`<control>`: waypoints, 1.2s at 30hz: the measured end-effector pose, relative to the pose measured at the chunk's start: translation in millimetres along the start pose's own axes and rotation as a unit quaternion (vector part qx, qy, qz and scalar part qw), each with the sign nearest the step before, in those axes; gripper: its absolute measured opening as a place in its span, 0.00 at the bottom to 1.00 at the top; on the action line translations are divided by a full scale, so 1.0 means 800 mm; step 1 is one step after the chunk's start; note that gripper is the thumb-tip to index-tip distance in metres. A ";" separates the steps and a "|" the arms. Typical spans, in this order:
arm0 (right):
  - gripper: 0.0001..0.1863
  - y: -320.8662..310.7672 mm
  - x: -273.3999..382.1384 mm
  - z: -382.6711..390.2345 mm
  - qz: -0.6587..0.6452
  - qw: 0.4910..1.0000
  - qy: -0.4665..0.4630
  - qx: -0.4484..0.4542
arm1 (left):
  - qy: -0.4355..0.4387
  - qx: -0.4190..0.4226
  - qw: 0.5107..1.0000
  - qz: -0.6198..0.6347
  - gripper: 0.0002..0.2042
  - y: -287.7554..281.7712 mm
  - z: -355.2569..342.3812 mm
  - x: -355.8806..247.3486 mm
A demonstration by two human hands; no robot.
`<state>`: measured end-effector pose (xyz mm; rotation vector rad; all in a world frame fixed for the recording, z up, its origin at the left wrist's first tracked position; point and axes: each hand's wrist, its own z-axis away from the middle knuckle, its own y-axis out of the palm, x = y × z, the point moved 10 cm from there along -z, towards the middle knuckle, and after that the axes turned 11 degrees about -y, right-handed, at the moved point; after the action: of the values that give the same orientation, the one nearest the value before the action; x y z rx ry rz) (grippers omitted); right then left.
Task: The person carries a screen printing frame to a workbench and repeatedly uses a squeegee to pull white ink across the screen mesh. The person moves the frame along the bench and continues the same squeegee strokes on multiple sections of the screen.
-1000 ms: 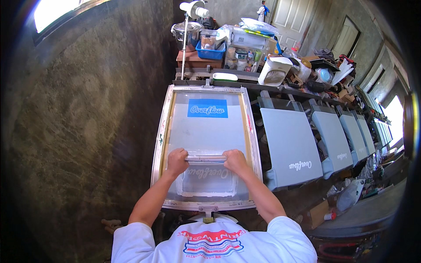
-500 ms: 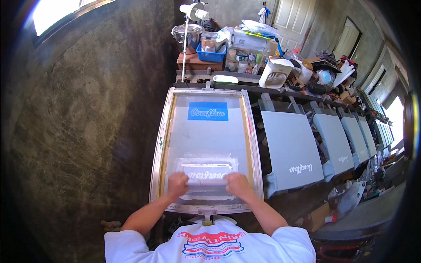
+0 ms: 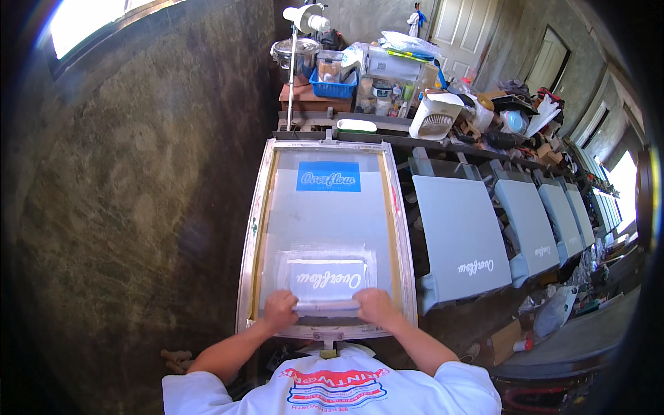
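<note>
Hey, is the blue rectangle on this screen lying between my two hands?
No, the blue rectangle sits near the far end of the framed screen, well beyond both the left hand and the right hand.

Mottled grey wall [image 3: 131, 194] at 9 o'clock, bright window [image 3: 86, 24] at 10, lamp [image 3: 302, 16] on white pole [image 3: 291, 83], metal pot [image 3: 305, 62] and blue basket [image 3: 333, 88] near 12, panelled door [image 3: 462, 38] at 1, clear plastic bag [image 3: 553, 310] and cardboard box [image 3: 505, 337] at 4.
</note>
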<state>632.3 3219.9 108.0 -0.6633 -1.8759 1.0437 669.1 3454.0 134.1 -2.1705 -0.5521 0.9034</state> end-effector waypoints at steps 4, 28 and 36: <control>0.08 -0.036 -0.059 -0.081 0.023 0.995 0.014 -0.092 | -0.003 -0.055 0.998 -0.044 0.11 0.017 -0.098 0.046; 0.16 -0.016 -0.071 -0.012 0.022 0.995 0.054 -0.083 | 0.045 -0.004 0.999 -0.026 0.14 0.055 -0.079 0.014; 0.17 -0.014 0.017 0.029 0.018 0.999 0.032 0.028 | 0.051 0.028 0.998 0.015 0.15 -0.001 -0.009 -0.019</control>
<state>605.2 3215.3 117.3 -0.6915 -1.7781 1.0814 664.2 3442.0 145.3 -2.1648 -0.4413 0.8095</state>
